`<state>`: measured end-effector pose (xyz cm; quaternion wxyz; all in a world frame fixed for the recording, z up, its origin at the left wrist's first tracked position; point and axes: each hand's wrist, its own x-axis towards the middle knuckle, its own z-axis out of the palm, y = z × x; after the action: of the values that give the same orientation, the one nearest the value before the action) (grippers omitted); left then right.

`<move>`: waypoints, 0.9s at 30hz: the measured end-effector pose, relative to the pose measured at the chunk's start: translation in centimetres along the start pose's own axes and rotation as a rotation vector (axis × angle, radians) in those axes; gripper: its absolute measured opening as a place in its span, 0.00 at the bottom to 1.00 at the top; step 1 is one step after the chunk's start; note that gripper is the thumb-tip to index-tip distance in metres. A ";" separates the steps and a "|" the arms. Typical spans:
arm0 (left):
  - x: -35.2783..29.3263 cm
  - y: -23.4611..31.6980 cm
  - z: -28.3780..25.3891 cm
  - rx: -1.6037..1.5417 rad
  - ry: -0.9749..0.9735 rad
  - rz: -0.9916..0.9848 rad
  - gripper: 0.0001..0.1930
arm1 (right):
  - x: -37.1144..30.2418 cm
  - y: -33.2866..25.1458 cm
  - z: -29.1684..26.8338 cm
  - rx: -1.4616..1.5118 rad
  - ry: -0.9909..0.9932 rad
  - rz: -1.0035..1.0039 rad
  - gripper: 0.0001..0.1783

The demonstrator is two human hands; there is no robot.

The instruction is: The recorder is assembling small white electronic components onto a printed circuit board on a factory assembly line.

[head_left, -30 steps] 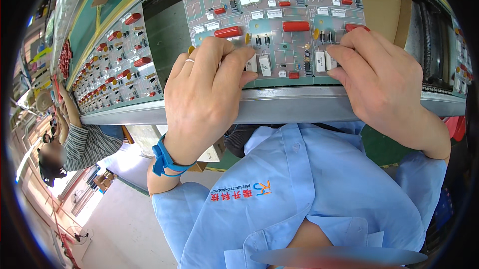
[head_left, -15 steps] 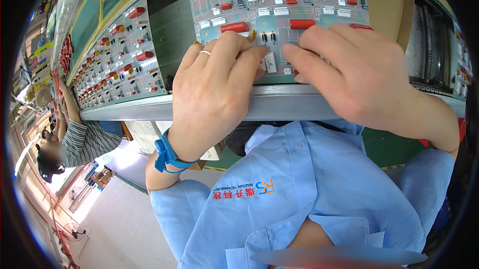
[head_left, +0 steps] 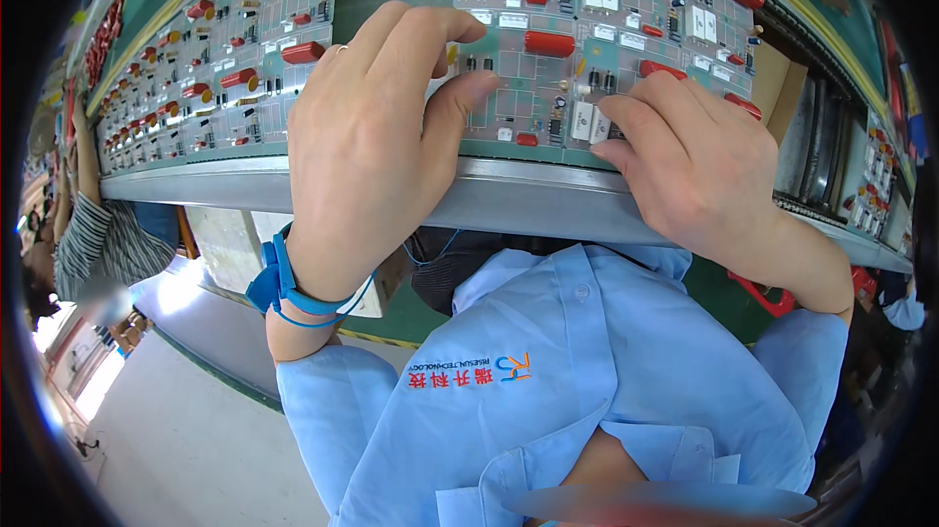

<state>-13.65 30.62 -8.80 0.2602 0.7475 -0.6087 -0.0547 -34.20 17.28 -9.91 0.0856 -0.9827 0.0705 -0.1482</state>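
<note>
A green circuit board (head_left: 504, 87) with red, white and black components lies in front of me. My left hand (head_left: 377, 126) is over its left edge, thumb and forefinger spread well apart with nothing between them. The thumb tip is near small black parts. My right hand (head_left: 690, 151) reaches low onto the board from the right. Its thumb and forefinger are at the two ends of a white block-shaped resistor (head_left: 600, 126), partly covering it. A twin white resistor (head_left: 582, 120) stands just left of it. Above lies a red capacitor (head_left: 550, 44).
More populated circuit boards (head_left: 220, 102) sit on the left along the line. A metal rail (head_left: 528, 190) runs along the near edge. Cardboard (head_left: 782, 87) lies right of my board. At the far left is a person in a striped sleeve (head_left: 132, 243).
My left hand has moved left and its fingers have opened from a near pinch. The right hand has shifted slightly left onto the white resistor. The board appears farther right in view.
</note>
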 end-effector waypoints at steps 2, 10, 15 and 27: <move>-0.4 -0.8 0.4 0.061 0.021 -0.007 0.12 | 0.1 -0.3 -0.3 -0.008 0.009 0.015 0.19; -1.0 -1.3 0.9 0.171 -0.053 -0.007 0.06 | 5.0 3.3 -3.8 0.071 -0.133 0.021 0.16; 0.0 0.7 2.5 0.098 -0.142 0.084 0.08 | 11.8 11.4 -2.4 -0.121 0.114 0.062 0.11; 12.8 -2.3 1.1 0.570 0.248 0.199 0.07 | 13.5 15.4 1.5 -0.020 0.247 -0.044 0.07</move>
<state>-8.81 18.53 -7.77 0.1170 0.7282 -0.6331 0.2351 -22.74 0.25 -10.52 0.0630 -0.9590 0.0603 -0.2695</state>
